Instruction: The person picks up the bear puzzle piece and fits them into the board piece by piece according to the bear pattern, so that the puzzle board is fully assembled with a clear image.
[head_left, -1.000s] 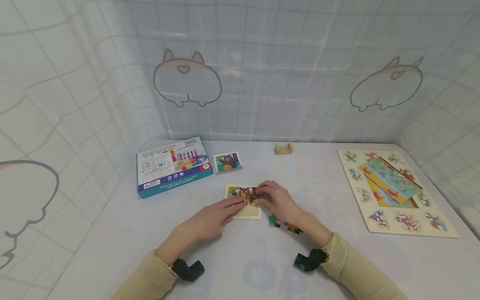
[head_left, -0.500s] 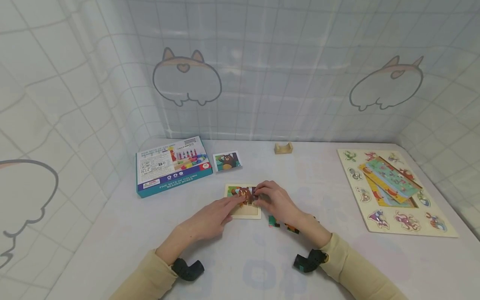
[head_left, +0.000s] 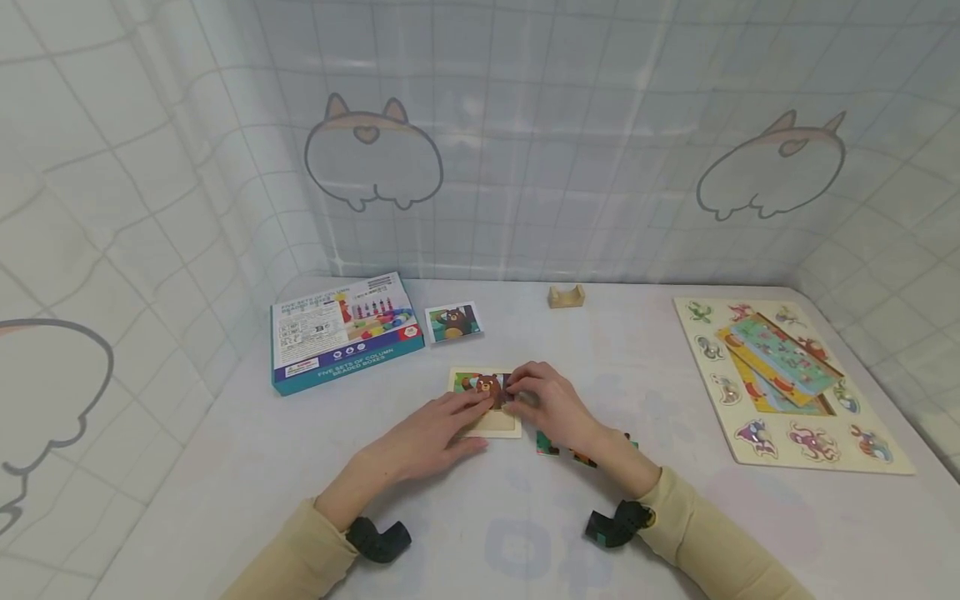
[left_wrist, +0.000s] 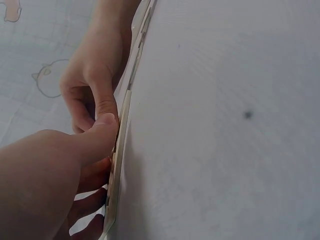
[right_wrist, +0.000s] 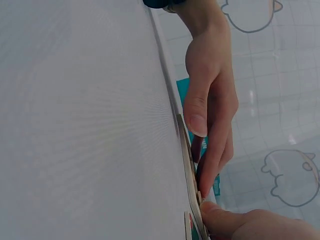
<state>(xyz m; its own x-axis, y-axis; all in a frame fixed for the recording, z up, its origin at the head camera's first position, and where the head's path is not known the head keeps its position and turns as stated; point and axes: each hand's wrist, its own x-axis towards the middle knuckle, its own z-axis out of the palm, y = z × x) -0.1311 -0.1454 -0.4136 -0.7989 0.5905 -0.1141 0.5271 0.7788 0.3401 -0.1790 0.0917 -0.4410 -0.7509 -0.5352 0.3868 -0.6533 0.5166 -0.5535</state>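
Observation:
A small wooden puzzle tray (head_left: 504, 432) lies in front of me, its upper part filled with bear picture pieces (head_left: 489, 382) and its lower part showing bare wood. My left hand (head_left: 423, 433) reaches over it from the left, its fingers extended and resting on the pieces; its thumb is stretched out along the near side. At the tray's right side, my right hand (head_left: 557, 407) pinches a dark puzzle piece (head_left: 507, 395), mostly hidden by the fingers. The right wrist view catches the right thumb (right_wrist: 220, 220) at the tray's edge. Loose puzzle pieces (head_left: 547, 444) lie partly under the right wrist.
A bear picture card (head_left: 454, 322) lies behind the tray, beside a boxed bead set (head_left: 348, 329) on the left. A small wooden holder (head_left: 566, 297) stands at the back. On the right is a large animal puzzle board (head_left: 757, 446) with colourful boards (head_left: 783, 354) stacked on it.
My left thumb has spread out to the right along the tray's near side, and the left fingers have shifted slightly on the pieces. The right hand stays at the tray's right side with small finger movements.

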